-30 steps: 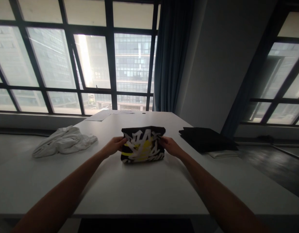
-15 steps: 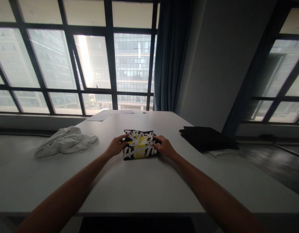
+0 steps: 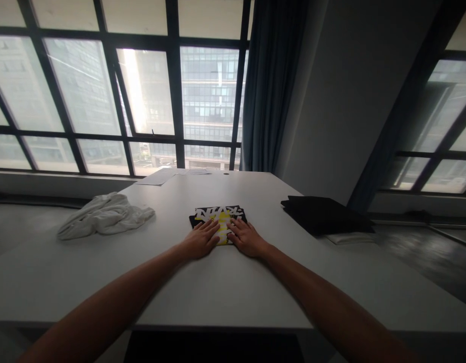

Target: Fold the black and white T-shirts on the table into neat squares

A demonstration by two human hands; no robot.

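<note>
Head view: folded cloth lies flat, long axis left to right

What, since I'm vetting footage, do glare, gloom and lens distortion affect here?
Head view: glare washes out part of the window; same view: its left frame bars slant, and the black cloth shows little detail; same view: the left hand and right hand are dim but readable.
</note>
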